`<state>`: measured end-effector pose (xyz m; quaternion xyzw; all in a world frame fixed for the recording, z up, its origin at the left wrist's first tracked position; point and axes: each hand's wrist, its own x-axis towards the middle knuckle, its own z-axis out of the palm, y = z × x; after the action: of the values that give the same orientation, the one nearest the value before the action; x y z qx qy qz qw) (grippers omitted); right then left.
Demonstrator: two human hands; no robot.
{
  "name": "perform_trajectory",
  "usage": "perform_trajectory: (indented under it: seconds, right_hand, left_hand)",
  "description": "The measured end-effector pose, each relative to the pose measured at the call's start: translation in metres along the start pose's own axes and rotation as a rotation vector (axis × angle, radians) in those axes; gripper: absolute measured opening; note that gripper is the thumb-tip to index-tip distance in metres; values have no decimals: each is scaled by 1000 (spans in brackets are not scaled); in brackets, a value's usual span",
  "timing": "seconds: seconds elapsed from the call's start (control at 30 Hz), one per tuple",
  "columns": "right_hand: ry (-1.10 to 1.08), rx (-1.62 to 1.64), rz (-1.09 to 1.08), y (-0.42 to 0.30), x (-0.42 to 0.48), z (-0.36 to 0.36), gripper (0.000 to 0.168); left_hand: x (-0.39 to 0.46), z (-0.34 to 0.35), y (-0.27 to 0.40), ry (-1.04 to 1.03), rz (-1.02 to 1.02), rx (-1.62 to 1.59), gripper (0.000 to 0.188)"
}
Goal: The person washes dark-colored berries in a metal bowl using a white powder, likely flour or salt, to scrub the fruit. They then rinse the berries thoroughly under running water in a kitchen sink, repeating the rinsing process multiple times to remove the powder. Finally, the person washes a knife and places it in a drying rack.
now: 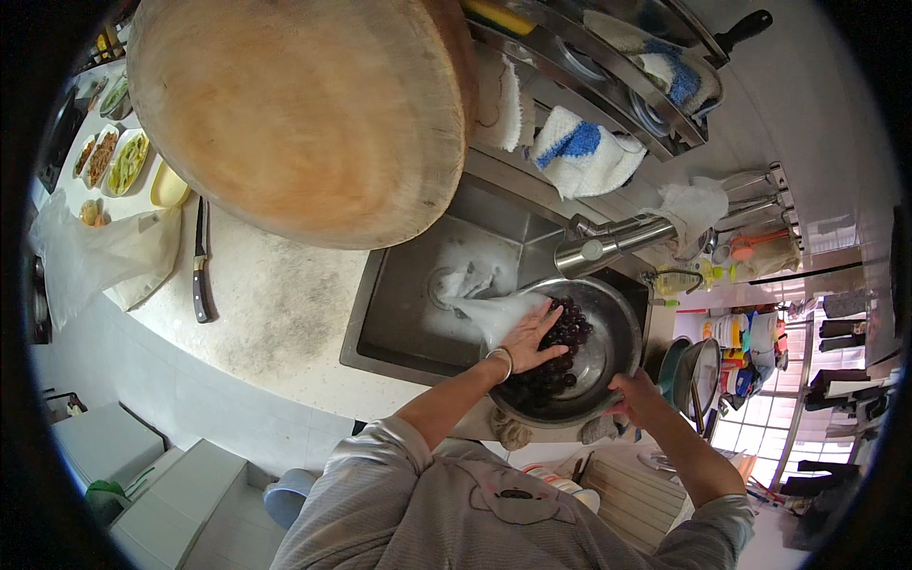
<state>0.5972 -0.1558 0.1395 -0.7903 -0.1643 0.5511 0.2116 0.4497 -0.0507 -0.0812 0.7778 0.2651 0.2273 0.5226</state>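
Over the sink my right hand [634, 399] grips the near right rim of a stainless steel bowl [618, 335], which is tilted to the left. Loose dark round fruit, grapes by their look [570, 331], lie in it. My left hand [531, 338] rests on the fruit with its fingers spread, near the bowl's left rim. From that rim cloudy water [491, 313] pours into the dark metal sink [399, 313], where white foam spreads around the drain. Just beyond the bowl is the steel faucet [613, 246]. The fruit beneath my left palm is hidden.
A thick round wooden chopping board [299, 121] overhangs the sink's far left. On the counter lie a black-handled knife [201, 278], a plastic bag [107, 249] and dishes of food [128, 162]. Cloths [588, 153] hang from the rack. A lidded pan [695, 377] sits right of the bowl.
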Motion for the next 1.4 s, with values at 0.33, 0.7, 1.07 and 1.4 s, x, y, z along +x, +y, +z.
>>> perform_trajectory:
  seconds: [0.33,0.7,1.07,1.4]
  right_hand:
    - [21,-87,53,-51,-24,10,54]
    - [65,-158,-26,-88,-53,31,54]
    - [37,-230,28,-102,-66,31,63]
    - [81,-207,-13,-104,-73,41,53]
  left_hand:
    - [4,-9,26,101,-17,-102,87]
    - [16,-1,44,176,12,-173,87]
    - [17,-1,59,168,36,-195,83]
    - [17,6,57,193,62,-181,79]
